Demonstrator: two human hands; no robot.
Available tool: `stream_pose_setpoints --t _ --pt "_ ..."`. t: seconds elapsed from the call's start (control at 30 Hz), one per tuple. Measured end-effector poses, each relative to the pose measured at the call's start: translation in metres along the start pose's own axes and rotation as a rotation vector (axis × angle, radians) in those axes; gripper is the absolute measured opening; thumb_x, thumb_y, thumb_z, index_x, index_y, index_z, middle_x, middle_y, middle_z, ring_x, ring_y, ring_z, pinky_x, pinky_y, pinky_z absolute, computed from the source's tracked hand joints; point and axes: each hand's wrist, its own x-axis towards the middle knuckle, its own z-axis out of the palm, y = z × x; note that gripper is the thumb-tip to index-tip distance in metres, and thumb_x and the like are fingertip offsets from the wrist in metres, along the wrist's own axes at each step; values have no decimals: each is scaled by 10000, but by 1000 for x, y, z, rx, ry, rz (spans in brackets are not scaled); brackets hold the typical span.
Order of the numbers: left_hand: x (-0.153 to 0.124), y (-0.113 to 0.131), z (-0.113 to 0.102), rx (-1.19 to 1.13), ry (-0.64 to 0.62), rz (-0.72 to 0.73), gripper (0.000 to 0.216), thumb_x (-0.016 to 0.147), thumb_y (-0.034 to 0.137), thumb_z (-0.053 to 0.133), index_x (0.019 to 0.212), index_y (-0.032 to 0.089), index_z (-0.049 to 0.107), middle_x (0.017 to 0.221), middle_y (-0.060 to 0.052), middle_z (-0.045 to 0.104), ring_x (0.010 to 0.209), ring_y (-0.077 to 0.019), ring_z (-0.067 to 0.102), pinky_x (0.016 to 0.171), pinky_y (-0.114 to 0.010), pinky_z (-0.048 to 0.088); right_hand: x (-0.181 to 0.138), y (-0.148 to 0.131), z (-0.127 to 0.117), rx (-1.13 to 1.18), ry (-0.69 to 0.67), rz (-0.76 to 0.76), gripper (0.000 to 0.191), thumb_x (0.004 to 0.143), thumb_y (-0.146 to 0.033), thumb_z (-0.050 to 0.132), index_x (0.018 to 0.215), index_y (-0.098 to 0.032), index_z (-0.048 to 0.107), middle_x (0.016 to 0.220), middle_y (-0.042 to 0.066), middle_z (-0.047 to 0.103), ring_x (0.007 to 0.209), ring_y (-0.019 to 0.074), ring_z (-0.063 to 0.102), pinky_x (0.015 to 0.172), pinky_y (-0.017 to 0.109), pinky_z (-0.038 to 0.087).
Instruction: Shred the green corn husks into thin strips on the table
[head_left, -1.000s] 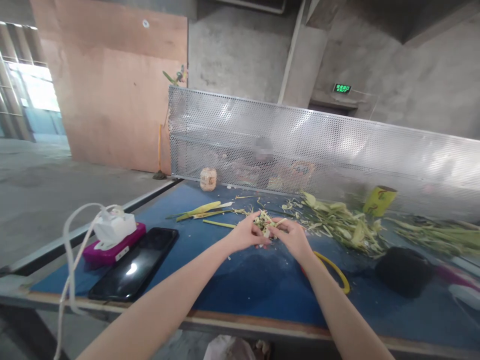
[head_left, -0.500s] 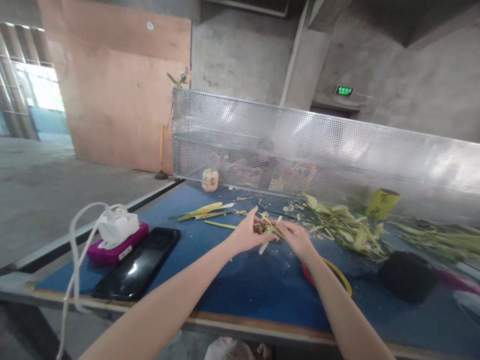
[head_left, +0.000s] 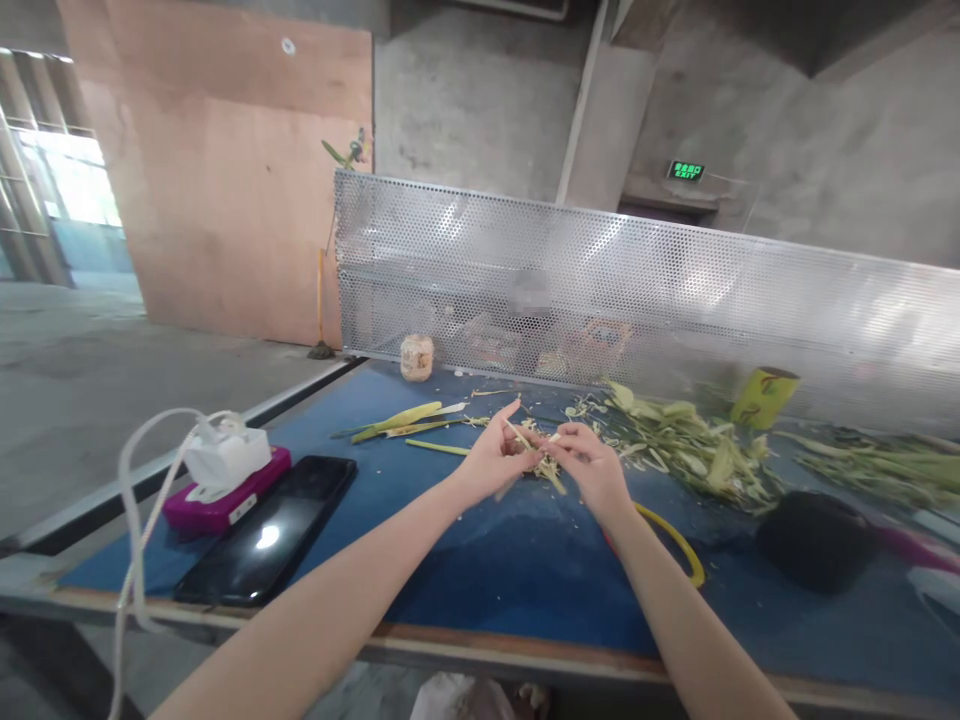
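Note:
Over the middle of the blue table point(head_left: 465, 570), my left hand point(head_left: 496, 452) is closed on a thin pale-green plant strip point(head_left: 556, 482) that slants down to the right. Close beside it, my right hand point(head_left: 596, 468) pinches at a small whitish end point(head_left: 553, 438) of plant matter; the fingertips of both hands nearly meet. Pale shredded scraps point(head_left: 540, 462) lie beneath and behind the fingers. Left of my left hand rest a green stalk point(head_left: 435, 447) and several long yellow-green leaves point(head_left: 397, 422). A yellow and red ring point(head_left: 679, 540) is partly hidden behind my right forearm.
A heap of green leaves point(head_left: 682, 440) lies right, before a yellow-green can point(head_left: 763, 398) and a black object point(head_left: 816, 540). Left are a black phone point(head_left: 270, 530) and a purple power strip point(head_left: 225, 500) with cables. A perforated metal screen point(head_left: 600, 290) runs along the back, near a pale roll point(head_left: 417, 358).
My right hand has turned and drawn its fingers into a pinch. My left fingers have closed in, and the strip between the hands now slants differently. The view has shifted slightly.

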Motion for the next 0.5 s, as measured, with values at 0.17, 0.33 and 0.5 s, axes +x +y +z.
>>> stream_pose_setpoints --t 0.17,0.33,0.5 --pt "-2 -1 -2 151 -58 47 769 672 235 607 1295 178 159 898 -41 557 718 -90 533 675 -251 426 -1 -7 -1 44 -16 -2 198 676 -364 557 610 -187 618 750 39 558 705 158 526 645 262 407" --pt "-3 3 -3 182 -76 83 761 693 232 586 1303 192 134 852 -30 569 759 -112 550 729 -286 430 -1 -10 -2 46 -13 27 203 682 -356 551 577 -186 589 720 35 585 688 163 540 643 268 411" --pt "-3 5 -1 219 -112 55 770 681 193 589 1302 185 135 799 -15 551 755 -119 545 705 -279 433 -2 -8 -2 76 45 19 205 689 -345 544 573 -181 586 727 39 578 702 163 543 643 269 418"
